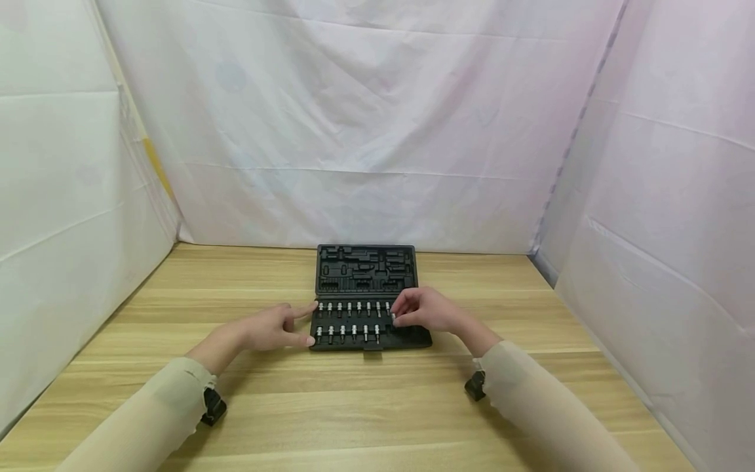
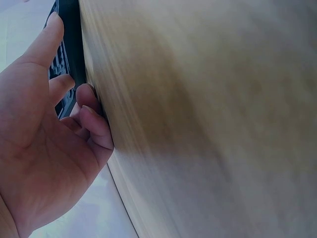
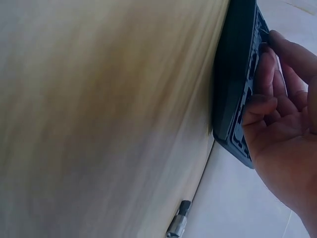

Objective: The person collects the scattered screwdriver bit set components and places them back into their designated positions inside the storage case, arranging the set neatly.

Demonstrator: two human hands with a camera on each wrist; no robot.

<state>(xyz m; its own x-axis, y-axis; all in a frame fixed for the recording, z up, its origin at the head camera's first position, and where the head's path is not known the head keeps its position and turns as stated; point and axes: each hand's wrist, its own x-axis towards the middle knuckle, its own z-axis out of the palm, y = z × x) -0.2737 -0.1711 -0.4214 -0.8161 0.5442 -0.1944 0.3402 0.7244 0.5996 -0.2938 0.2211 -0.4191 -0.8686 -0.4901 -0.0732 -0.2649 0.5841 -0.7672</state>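
A black tool case (image 1: 371, 347) lies unfolded on the table, with silver bit sockets (image 1: 354, 333) standing in two rows in its near half. My left hand (image 1: 268, 328) is at the left side of the case. Its index finger and thumb stretch out to touch that edge, while the other fingers are bent. Over the right part of the near half, my right hand (image 1: 427, 311) pinches a small silver bit socket between thumb and fingers, mostly hidden by them. In the right wrist view the fingertips (image 3: 275, 37) are close over the case's moulded slots.
The lid (image 1: 366, 269), full of moulded recesses, lies folded back behind the near half. A loose bit socket (image 3: 179, 220) lies on the table (image 1: 330, 406) in the right wrist view. White sheets (image 1: 354, 131) hang behind and on both sides.
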